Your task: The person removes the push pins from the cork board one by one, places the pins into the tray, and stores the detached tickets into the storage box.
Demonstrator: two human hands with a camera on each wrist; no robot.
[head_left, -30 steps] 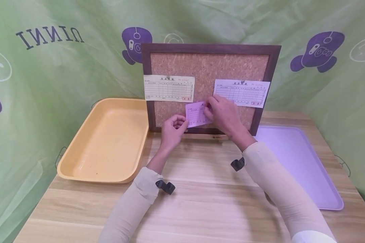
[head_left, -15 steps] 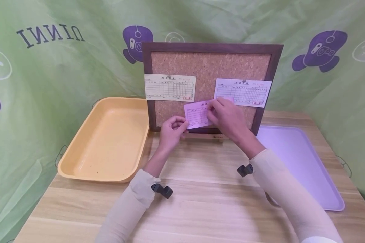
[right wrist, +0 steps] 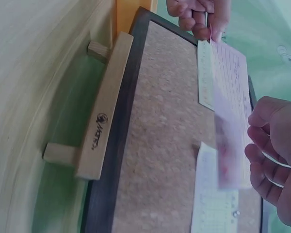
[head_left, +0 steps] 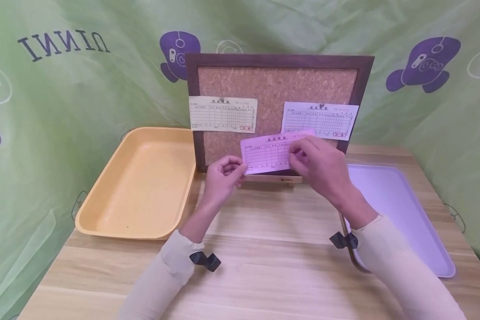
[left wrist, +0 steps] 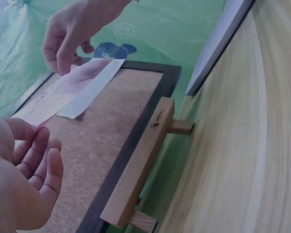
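Note:
A pink receipt slip [head_left: 266, 153] is held tilted in front of the cork board [head_left: 232, 82]. My left hand [head_left: 224, 175] pinches its lower left corner between thumb and fingers. My right hand [head_left: 322, 166] has its fingers curled in front of the slip's right part. Whether anything small is between those fingertips is hidden. A cream receipt slip [head_left: 223, 115] and a white-lilac receipt slip [head_left: 318, 120] hang on the board, each under a pushpin. In the right wrist view, the pink slip [right wrist: 233, 97] stands off the cork, overlapping the pale slips behind it.
The dark-framed board leans on a wooden stand [left wrist: 145, 160] at the table's back. On the left sits a deep yellow tray [head_left: 136, 231], on the right a flat purple tray [head_left: 396, 213]. A green printed curtain [head_left: 104, 89] hangs behind.
My right hand has moved right and toward me, baring more of the pink slip. The slip has come forward from the board, its left corner still pinched in my left hand.

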